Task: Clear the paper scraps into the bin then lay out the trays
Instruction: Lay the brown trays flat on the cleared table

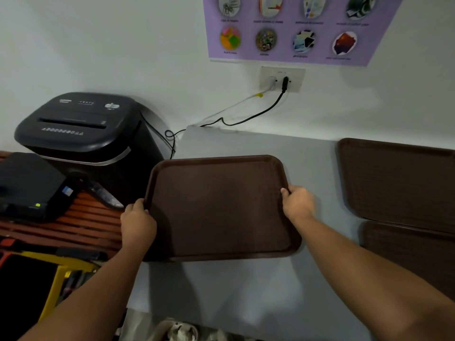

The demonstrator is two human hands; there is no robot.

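Observation:
I hold a brown plastic tray (219, 207) over the left part of the grey table (246, 286). My left hand (138, 222) grips its left rim and my right hand (299, 201) grips its right rim. The tray's left edge hangs past the table edge, and whether it rests on the table or hovers just above it I cannot tell. Two more brown trays lie flat at the right, one at the back (398, 180) and one nearer me (413, 257). At the bottom edge a bin with crumpled paper scraps (182, 331) shows partly.
A black paper shredder (83, 134) stands left of the table against the wall. In front of it a black box (29, 185) sits on a wooden slatted bench (81, 225). Cables (246, 116) run from a wall socket (283, 78) down behind the table. A purple poster (295, 28) hangs above.

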